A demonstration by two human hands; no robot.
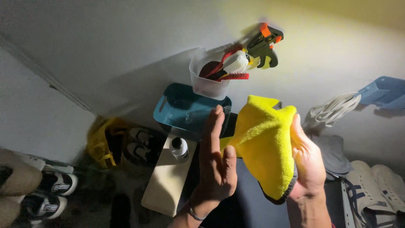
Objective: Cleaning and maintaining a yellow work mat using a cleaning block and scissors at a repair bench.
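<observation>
Behind the yellow cloth: teal tub, brush bin.

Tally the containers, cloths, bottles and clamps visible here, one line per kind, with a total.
Containers: 2, a teal plastic tub and a clear plastic cup of brushes
Cloths: 1, a yellow microfibre cloth held in the right hand, the left hand open beside it
Bottles: 1, a small white bottle with black cap
Clamps: 1, a black and orange clamp
Total: 5
</observation>
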